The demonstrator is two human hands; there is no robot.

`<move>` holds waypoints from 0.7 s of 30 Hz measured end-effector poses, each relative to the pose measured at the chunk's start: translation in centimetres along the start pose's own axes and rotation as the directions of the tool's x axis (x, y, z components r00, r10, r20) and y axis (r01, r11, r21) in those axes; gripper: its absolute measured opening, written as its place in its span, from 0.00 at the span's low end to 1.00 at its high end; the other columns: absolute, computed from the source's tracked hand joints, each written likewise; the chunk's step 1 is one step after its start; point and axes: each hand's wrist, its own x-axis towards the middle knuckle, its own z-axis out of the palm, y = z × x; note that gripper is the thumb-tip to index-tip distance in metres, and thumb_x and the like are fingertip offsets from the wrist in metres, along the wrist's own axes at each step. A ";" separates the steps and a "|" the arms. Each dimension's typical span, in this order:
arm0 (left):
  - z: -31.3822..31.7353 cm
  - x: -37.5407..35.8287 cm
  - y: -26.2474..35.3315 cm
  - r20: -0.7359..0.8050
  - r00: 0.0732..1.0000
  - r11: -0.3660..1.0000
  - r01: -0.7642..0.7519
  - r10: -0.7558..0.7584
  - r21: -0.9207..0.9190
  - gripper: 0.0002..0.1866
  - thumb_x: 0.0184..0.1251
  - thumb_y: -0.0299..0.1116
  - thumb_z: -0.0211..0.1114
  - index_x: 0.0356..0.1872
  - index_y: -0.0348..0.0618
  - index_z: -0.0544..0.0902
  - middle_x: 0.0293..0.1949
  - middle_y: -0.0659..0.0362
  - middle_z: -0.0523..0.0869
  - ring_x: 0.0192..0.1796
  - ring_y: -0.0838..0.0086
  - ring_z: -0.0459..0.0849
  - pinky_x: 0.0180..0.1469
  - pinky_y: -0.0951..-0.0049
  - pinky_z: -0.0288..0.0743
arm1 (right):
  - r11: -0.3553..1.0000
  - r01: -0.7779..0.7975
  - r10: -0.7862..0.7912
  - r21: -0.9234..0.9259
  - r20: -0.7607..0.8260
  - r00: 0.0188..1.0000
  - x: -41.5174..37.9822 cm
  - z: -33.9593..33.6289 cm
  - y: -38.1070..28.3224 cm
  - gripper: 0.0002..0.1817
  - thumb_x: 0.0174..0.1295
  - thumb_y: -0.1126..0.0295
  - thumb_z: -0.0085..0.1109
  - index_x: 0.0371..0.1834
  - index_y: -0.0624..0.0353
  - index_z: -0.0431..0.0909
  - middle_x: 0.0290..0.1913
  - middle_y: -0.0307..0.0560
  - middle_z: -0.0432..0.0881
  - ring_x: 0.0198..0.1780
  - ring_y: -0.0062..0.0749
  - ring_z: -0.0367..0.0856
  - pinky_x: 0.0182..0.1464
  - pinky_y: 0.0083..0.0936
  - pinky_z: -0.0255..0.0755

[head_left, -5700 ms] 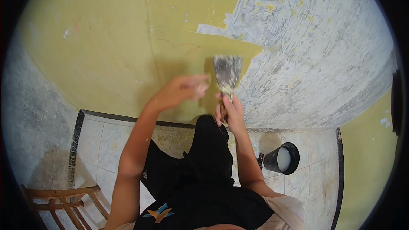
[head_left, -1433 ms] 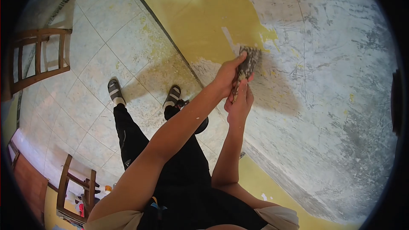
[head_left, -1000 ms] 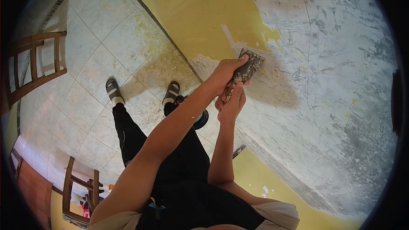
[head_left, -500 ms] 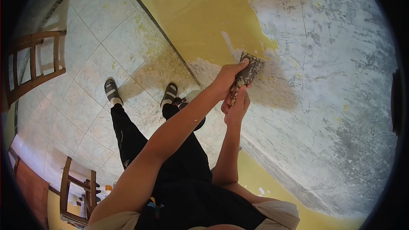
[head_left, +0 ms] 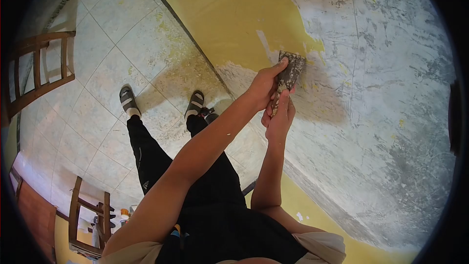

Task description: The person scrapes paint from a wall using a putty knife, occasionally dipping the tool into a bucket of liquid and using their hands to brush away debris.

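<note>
Both hands are closed on a scraper (head_left: 291, 71) with a wide, dark blade speckled with pale paint flakes. My left hand (head_left: 265, 86) grips it from the left, its thumb lying along the blade. Lower down, my right hand (head_left: 280, 117) is wrapped round the handle, which the fingers partly hide. The blade's wide edge is at the wall, near the border between yellow paint (head_left: 220, 14) and a bared grey-white surface (head_left: 391, 83). A narrow pale strip (head_left: 265, 44) cuts into the yellow just left of the blade.
Paint flakes (head_left: 178, 80) litter the tiled floor (head_left: 112, 73) along the wall's foot, near my sandalled feet (head_left: 128, 99). A wooden chair (head_left: 64, 58) stands at the far left, and another wooden frame (head_left: 74, 215) is at the lower left beside small containers (head_left: 125, 212).
Both hands and the scraper have shifted slightly up and to the right in view, with the blade still at the wall. The grip looks the same.
</note>
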 end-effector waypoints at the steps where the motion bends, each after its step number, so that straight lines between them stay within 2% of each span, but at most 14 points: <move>1: -0.1 0.3 0.0 0.011 1.000 1.000 -0.013 0.014 -0.011 0.22 0.78 0.57 0.58 0.42 0.47 0.80 0.27 0.56 0.86 0.15 0.80 0.71 0.15 0.78 0.62 | 1.000 -0.016 0.016 -0.011 0.000 1.000 0.2 0.0 -0.3 0.25 0.80 0.44 0.48 0.39 0.57 0.73 0.18 0.34 0.66 0.11 0.15 0.55 0.12 0.19 0.47; 4: -0.6 0.4 -0.7 -0.028 1.000 1.000 -0.013 0.012 -0.026 0.23 0.78 0.58 0.59 0.40 0.45 0.82 0.27 0.56 0.86 0.14 0.80 0.70 0.15 0.77 0.60 | 0.999 0.048 -0.048 -0.009 0.023 0.999 0.1 0.1 0.3 0.25 0.79 0.44 0.48 0.39 0.57 0.74 0.18 0.34 0.66 0.10 0.15 0.55 0.12 0.19 0.47; 7: -0.2 0.4 -1.2 -0.066 0.998 1.000 -0.011 0.010 -0.016 0.24 0.77 0.58 0.60 0.39 0.44 0.83 0.26 0.56 0.87 0.13 0.80 0.69 0.14 0.77 0.59 | 1.000 0.005 -0.006 -0.004 -0.028 1.000 -0.5 -0.2 0.7 0.25 0.79 0.44 0.49 0.39 0.57 0.74 0.18 0.34 0.66 0.11 0.15 0.56 0.12 0.18 0.47; 9: -0.1 0.2 -0.9 -0.085 0.996 0.999 -0.014 0.011 -0.031 0.24 0.77 0.58 0.60 0.39 0.45 0.83 0.26 0.56 0.86 0.13 0.80 0.70 0.14 0.77 0.59 | 1.000 0.002 -0.002 -0.017 -0.003 1.000 0.1 0.0 0.1 0.25 0.79 0.44 0.49 0.39 0.57 0.74 0.18 0.34 0.66 0.11 0.15 0.56 0.13 0.18 0.47; 11: 0.1 0.3 0.3 -0.066 0.998 0.994 -0.033 0.026 -0.103 0.23 0.77 0.57 0.61 0.40 0.44 0.83 0.26 0.56 0.86 0.14 0.80 0.72 0.14 0.78 0.60 | 0.999 0.003 -0.003 -0.040 0.009 1.000 0.5 0.1 -0.1 0.25 0.79 0.44 0.49 0.39 0.57 0.74 0.18 0.34 0.66 0.11 0.15 0.56 0.13 0.18 0.47; 13: -0.2 0.1 0.1 -0.056 0.998 0.997 -0.023 0.020 -0.068 0.23 0.77 0.57 0.61 0.40 0.44 0.83 0.26 0.56 0.86 0.15 0.79 0.73 0.14 0.78 0.61 | 0.998 0.058 -0.058 -0.033 0.022 0.998 0.4 0.8 0.3 0.25 0.79 0.44 0.48 0.38 0.57 0.74 0.18 0.34 0.66 0.11 0.15 0.56 0.13 0.18 0.47; 15: -0.3 0.0 0.0 -0.047 0.999 0.999 -0.022 0.021 -0.024 0.23 0.77 0.57 0.61 0.41 0.44 0.83 0.27 0.56 0.86 0.15 0.79 0.74 0.15 0.77 0.61 | 0.999 0.032 -0.032 -0.012 0.004 0.999 -0.1 0.4 0.5 0.26 0.79 0.44 0.48 0.38 0.58 0.74 0.18 0.34 0.66 0.11 0.15 0.56 0.13 0.18 0.47; 19: 0.2 -0.2 0.5 -0.072 0.997 0.996 -0.010 0.004 -0.092 0.22 0.78 0.55 0.61 0.42 0.44 0.82 0.27 0.57 0.86 0.19 0.77 0.78 0.15 0.77 0.61 | 1.000 0.019 -0.019 -0.009 0.006 1.000 0.2 1.1 -0.2 0.26 0.79 0.43 0.49 0.38 0.58 0.74 0.18 0.34 0.66 0.11 0.15 0.56 0.13 0.18 0.47; 21: -0.6 0.1 0.9 0.006 1.000 0.996 0.009 -0.009 -0.089 0.22 0.78 0.55 0.60 0.42 0.45 0.82 0.27 0.57 0.86 0.19 0.78 0.77 0.14 0.76 0.61 | 0.998 0.024 -0.024 -0.056 0.008 1.000 0.2 1.1 -0.5 0.26 0.79 0.43 0.49 0.38 0.57 0.74 0.18 0.33 0.66 0.11 0.15 0.56 0.13 0.18 0.46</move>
